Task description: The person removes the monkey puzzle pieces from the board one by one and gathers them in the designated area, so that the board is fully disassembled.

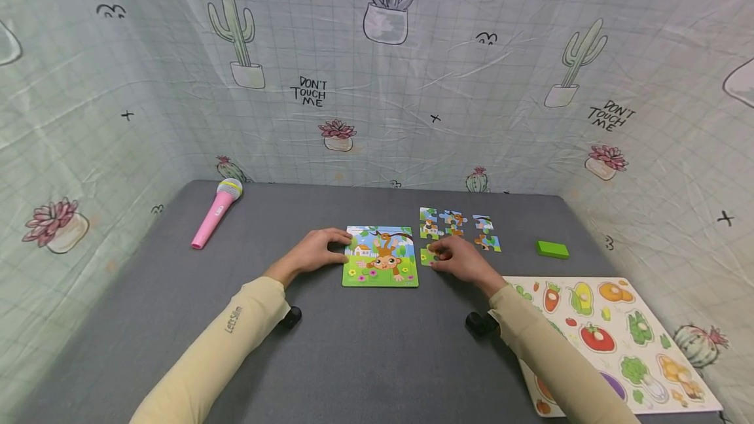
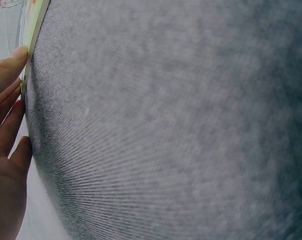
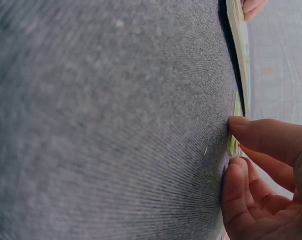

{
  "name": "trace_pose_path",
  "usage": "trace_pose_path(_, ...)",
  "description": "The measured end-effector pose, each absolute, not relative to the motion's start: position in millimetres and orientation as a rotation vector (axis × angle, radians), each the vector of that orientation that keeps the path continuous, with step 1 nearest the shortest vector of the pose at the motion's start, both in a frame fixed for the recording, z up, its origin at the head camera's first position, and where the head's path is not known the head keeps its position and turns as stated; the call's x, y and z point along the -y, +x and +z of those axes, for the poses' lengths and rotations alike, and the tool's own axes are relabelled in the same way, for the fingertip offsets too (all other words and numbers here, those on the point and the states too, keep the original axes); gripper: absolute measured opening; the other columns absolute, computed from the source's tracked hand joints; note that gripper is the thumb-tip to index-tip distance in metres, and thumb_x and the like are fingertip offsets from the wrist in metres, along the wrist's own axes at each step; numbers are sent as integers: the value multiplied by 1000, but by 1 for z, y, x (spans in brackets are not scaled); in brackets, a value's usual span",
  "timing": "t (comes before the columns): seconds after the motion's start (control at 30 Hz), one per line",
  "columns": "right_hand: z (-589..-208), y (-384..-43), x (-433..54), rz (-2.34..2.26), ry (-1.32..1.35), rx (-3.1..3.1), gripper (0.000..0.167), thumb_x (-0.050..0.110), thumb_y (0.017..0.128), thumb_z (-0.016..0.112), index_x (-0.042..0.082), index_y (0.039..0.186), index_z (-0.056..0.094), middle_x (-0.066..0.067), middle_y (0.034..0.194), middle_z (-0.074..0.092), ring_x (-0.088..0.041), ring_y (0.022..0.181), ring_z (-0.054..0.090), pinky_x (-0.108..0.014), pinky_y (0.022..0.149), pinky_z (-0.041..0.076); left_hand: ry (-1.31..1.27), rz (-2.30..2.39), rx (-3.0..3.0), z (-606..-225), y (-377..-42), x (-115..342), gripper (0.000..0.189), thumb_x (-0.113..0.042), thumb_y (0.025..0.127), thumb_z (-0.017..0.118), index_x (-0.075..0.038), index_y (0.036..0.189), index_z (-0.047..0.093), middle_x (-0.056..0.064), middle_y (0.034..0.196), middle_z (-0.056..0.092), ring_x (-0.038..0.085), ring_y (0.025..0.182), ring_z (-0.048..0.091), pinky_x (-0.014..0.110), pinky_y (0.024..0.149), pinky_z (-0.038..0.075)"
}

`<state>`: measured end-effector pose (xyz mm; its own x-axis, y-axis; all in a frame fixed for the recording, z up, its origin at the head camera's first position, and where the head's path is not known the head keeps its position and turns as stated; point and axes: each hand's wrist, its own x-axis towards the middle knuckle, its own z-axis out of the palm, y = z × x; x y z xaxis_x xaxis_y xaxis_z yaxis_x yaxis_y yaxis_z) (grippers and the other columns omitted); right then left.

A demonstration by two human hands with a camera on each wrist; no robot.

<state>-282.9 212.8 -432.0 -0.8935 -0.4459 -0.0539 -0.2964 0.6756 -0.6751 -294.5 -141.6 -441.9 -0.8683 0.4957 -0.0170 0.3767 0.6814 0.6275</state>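
Note:
A square monkey puzzle board (image 1: 383, 260) lies on the dark table, its picture facing up. At its left edge, my left hand (image 1: 321, 249) rests its thumb and fairly straight fingers; the left wrist view shows the thumb (image 2: 18, 54) against the board's side. Just right of the board, my right hand (image 1: 463, 258) pinches a green jigsaw piece (image 1: 427, 257) low at the table. In the right wrist view the thumb lies on the near side of that piece (image 3: 234, 145), with fingers partly hidden behind. Several loose jigsaw pieces (image 1: 428, 214) lie beyond the right hand.
A pink toy microphone (image 1: 215, 214) lies at the back left. To the right are a green block (image 1: 552, 249) and a large vegetable picture board (image 1: 597, 339), partly under the right forearm. A printed cloth curtain (image 1: 377, 129) surrounds the back and sides of the table (image 1: 377, 358).

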Motion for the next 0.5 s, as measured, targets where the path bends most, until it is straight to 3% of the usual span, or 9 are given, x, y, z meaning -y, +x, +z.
trace_pose_path(0.3,-431,-286,-213,-1035,-587,-2668,35,7,90,70,-4,122,64,-20,119,63,-31,99,62,-42,81,54,701,946,-2705,-441,-293,141,42,-22,89,74,-2,125,66,11,137,56,33,132,46,50,110,36)
trace_pose_path(0.5,-426,-288,-209,-1071,-583,-2659,37,9,90,70,-5,124,63,-21,116,64,-27,94,63,-37,69,52,732,929,-2707,-441,-292,140,42,-23,90,73,-1,126,66,11,138,55,33,132,46,50,110,36)
